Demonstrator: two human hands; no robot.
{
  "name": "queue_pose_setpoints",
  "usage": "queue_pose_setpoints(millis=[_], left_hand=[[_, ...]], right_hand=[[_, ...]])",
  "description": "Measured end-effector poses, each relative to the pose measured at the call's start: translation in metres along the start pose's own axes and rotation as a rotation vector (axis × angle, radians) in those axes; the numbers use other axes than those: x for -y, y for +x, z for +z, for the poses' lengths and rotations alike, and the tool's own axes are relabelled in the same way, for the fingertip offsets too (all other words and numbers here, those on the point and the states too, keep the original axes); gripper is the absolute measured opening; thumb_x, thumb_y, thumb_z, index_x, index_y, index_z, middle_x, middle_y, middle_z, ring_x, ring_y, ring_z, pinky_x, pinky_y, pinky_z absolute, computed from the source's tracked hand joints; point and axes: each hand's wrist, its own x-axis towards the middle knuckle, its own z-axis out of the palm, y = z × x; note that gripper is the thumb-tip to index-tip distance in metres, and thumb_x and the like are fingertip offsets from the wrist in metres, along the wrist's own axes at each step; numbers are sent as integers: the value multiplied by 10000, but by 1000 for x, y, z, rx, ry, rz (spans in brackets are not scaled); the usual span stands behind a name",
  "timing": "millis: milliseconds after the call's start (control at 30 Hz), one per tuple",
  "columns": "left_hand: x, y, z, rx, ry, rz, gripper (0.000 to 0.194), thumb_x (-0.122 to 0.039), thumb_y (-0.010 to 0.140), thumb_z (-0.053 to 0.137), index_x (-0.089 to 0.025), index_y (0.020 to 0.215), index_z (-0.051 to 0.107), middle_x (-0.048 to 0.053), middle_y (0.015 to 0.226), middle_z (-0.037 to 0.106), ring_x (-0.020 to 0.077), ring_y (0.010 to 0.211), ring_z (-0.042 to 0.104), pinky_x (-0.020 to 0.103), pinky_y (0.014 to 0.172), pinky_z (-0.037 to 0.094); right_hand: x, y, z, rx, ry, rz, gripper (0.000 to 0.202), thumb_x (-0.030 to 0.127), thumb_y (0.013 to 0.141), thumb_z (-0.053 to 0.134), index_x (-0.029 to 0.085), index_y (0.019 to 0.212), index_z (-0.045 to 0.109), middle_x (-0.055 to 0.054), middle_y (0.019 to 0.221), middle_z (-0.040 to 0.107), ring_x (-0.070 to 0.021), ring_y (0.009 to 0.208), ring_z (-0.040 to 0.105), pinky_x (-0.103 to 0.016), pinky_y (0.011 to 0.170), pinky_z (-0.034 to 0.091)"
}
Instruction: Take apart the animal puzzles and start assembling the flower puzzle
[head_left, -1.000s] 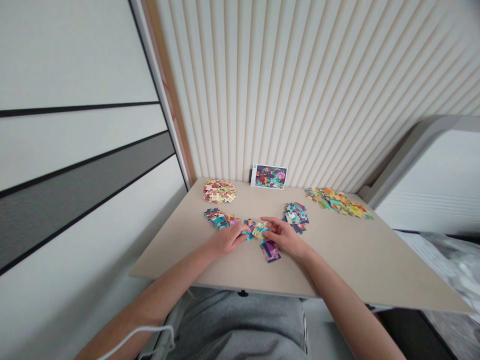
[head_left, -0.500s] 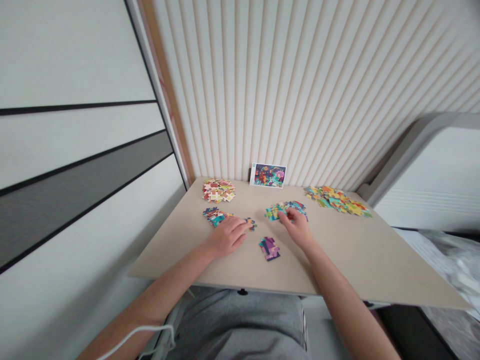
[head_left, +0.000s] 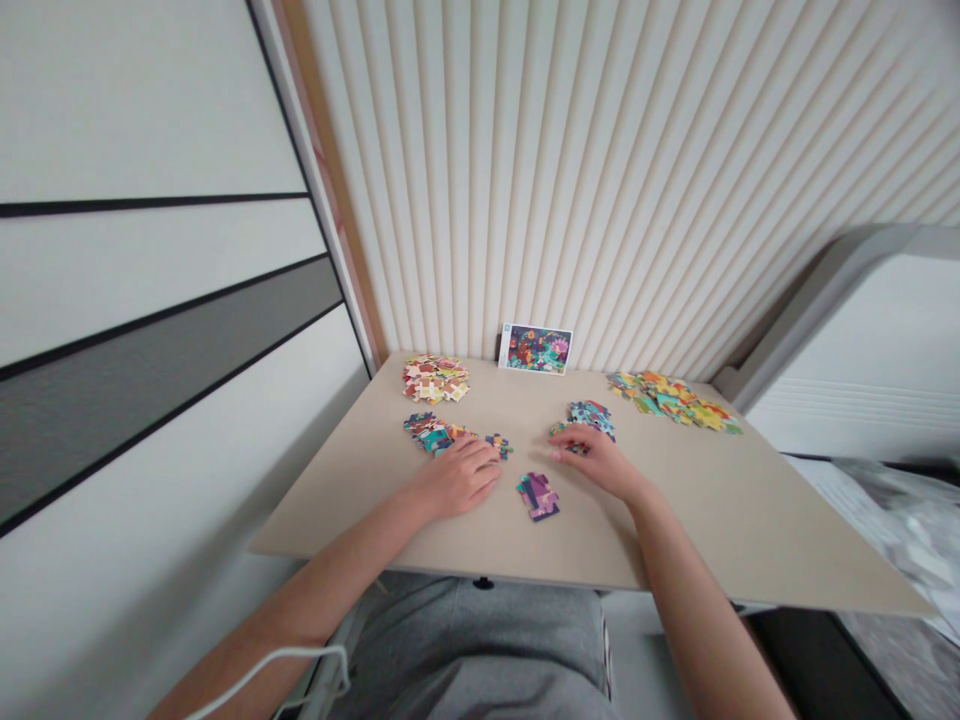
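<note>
My left hand [head_left: 459, 478] lies palm down on the table, fingers stretched out, beside a small cluster of dark and orange jigsaw pieces [head_left: 499, 446]. A pile of dark, teal and orange pieces [head_left: 431, 432] spreads behind that hand, which covers part of it. My right hand [head_left: 596, 462] is at the near side of a blue jigsaw pile [head_left: 592, 414]. Its thumb and forefinger are apart, with colourful pieces showing between them; the other fingers are partly hidden. Between the hands and closer to me is a group of purple pieces [head_left: 538, 497].
A picture card [head_left: 536, 350] of the puzzle leans against the ribbed wall [head_left: 525, 180]. Red and cream pieces [head_left: 435, 379] are heaped at the table's back left. Yellow and orange pieces [head_left: 675, 400] spread over the back right. The table's front edge [head_left: 555, 583] runs before my lap.
The yellow and teal pieces at my right fingertips are no longer seen there. My right hand has lowered slightly and its thumb and forefinger have spread. My left hand has barely shifted.
</note>
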Motion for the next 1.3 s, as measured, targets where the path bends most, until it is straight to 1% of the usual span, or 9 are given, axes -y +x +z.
queue_pose_setpoints(millis=[67,167,300,433,533,667,767,933,1300], left_hand=[[0,0,0,10,9,-1,171,-241,957,529,-201,1047,669,92,1149,642,249,1124,560,474,1073,375],[0,0,0,27,17,12,153,-239,952,539,-204,1024,669,81,1126,650,247,1113,563,470,1076,371],[1,1,-1,26,22,23,148,-227,958,525,-204,991,667,76,1113,654,244,1109,565,467,1073,371],[1,1,0,32,13,20,156,-223,963,512,-200,979,666,76,1113,653,242,1108,566,464,1065,374],[2,1,1,34,5,19,148,-219,955,522,-199,983,666,75,1113,655,243,1108,565,463,1059,376],[2,1,2,29,1,22,138,-219,953,530,-201,974,666,73,1100,659,240,1103,565,461,1054,377],[2,1,1,33,-2,24,144,-215,958,521,-199,967,664,69,1081,661,233,1085,566,459,1053,376],[1,1,0,38,-6,25,160,-229,972,507,-199,961,664,65,1072,660,231,1080,563,457,1054,372],[0,2,2,31,-36,-1,156,-209,967,516,-197,973,671,68,1059,671,222,1067,575,440,1041,379]], right_hand=[[9,-1,7,225,60,-49,376,501,854,706,218,1099,747,-73,1022,698,-217,941,628,-329,861,483],[14,-2,14,379,64,-58,400,459,815,757,216,1132,731,-66,1044,682,-208,939,619,-314,859,477],[11,-4,16,389,129,13,378,417,771,796,201,1067,705,-43,993,669,-197,900,603,-308,825,476],[10,-6,16,353,367,146,373,459,794,761,184,1009,630,-3,840,631,-154,754,575,-271,690,470],[10,-3,15,202,503,180,374,490,825,728,192,1003,590,16,786,585,-137,711,558,-257,647,460],[9,0,8,35,578,180,437,500,853,703,207,1149,574,20,801,573,-128,689,543,-254,631,458],[10,-2,1,137,560,196,488,497,849,711,188,1211,606,20,781,575,-122,680,531,-246,629,441],[16,-8,3,583,420,187,554,514,794,753,162,1213,668,21,760,598,-118,662,512,-223,595,399],[14,-16,8,559,259,168,359,404,811,731,167,1076,682,-5,835,631,-144,729,533,-234,637,422]])
